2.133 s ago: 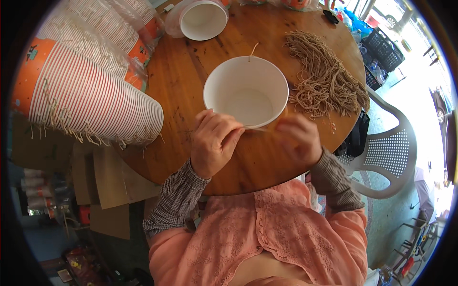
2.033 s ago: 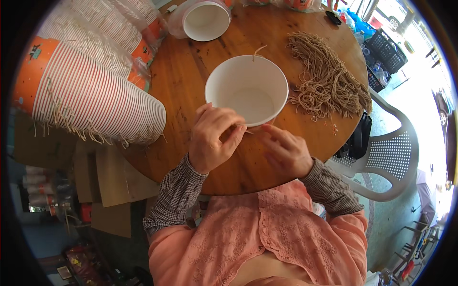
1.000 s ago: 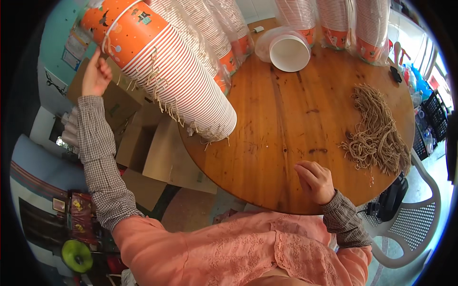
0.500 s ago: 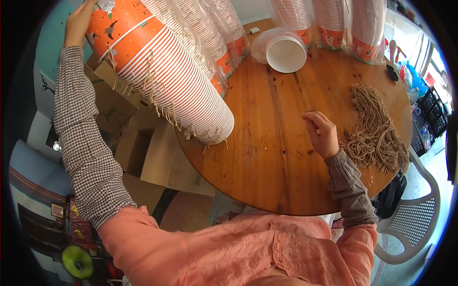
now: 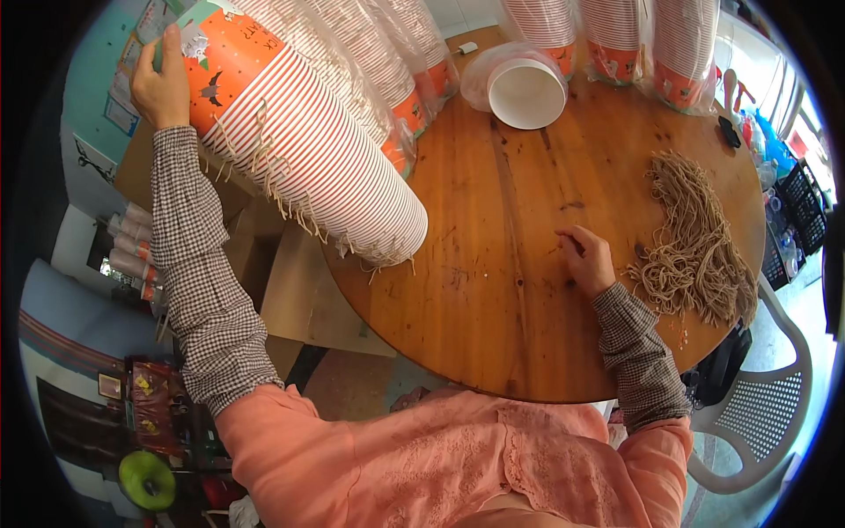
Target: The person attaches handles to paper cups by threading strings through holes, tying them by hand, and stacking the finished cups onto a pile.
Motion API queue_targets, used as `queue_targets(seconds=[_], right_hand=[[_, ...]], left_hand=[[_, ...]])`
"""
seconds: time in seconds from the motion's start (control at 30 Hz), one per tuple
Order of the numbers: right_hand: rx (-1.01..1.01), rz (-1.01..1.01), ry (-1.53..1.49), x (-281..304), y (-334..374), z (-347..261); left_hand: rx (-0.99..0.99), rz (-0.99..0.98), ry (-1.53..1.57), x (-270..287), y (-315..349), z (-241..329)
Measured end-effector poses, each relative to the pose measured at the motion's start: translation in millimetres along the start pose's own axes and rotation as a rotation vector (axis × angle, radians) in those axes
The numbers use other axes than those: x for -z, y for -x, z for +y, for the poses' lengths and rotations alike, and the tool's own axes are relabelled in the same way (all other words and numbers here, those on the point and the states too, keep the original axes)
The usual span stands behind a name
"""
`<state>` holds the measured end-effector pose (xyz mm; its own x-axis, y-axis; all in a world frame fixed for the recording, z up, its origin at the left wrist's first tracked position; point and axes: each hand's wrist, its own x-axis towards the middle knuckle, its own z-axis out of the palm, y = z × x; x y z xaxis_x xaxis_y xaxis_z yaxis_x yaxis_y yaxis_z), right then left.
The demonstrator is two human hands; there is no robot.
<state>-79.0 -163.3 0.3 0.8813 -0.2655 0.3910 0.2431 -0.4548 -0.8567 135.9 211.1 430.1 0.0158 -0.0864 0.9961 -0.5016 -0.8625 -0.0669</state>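
Nearest, at three o'clock, the right hand [image 5: 590, 262] hangs over the surface [image 5: 493, 326], fingers loosely curled; whether thumb and fingertip meet, I cannot tell. Just past it, also toward three, lies the twine bundle [image 5: 695, 242], soft and limp by its look, likely to tangle unless strands are drawn singly.

Now the stack of tubs [image 5: 326, 163] — it leans from the near-left edge up to ten o'clock, twine ends dangling along its underside. Each tub looks like light, coated card: stiff at the rim, easily dented in the wall, slightly slippery. The full column should weigh more and could slide apart, so best cup the orange end and steady the rims.

Up at ten the left hand [image 5: 163, 84] does that, spread against the orange wall. And here's the change — half a second ago a white rim split two orange bodies; now just one shows, the end tub seated deeper, with the hand lower.
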Motion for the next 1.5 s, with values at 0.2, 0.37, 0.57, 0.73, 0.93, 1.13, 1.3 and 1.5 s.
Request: queue_targets(seconds=[0.2,0.37,0.57,0.73,0.93,1.13,1.3,1.5], right_hand=[[0.026,0.024,-0.012,-1,-4,-7],[-0.038,0.058,-0.022,8,-8,12],[-0.103,0.044,-0.002,12,-11,14],[-0.092,0.021,0.027,10,-12,14],[-0.019,-0.012,0.023,11,-12,14],[0.034,-0.015,0.072,10,-14,17],[0.063,-0.014,0.081,8,-13,14],[0.054,-0.011,0.075,13,-13,12]], left_hand=[[-0.445,0.203,0.011,9,1,-8],[-0.528,-0.030,0.354,-34,108,109],[-0.158,-0.523,0.661,-176,258,197],[0.037,-0.620,0.548,-286,309,213],[0.117,-0.654,0.346,-339,317,226],[0.115,-0.744,0.250,-337,306,220],[0.122,-0.902,0.138,-327,294,208],[0.040,-1.038,0.156,-308,290,212]])
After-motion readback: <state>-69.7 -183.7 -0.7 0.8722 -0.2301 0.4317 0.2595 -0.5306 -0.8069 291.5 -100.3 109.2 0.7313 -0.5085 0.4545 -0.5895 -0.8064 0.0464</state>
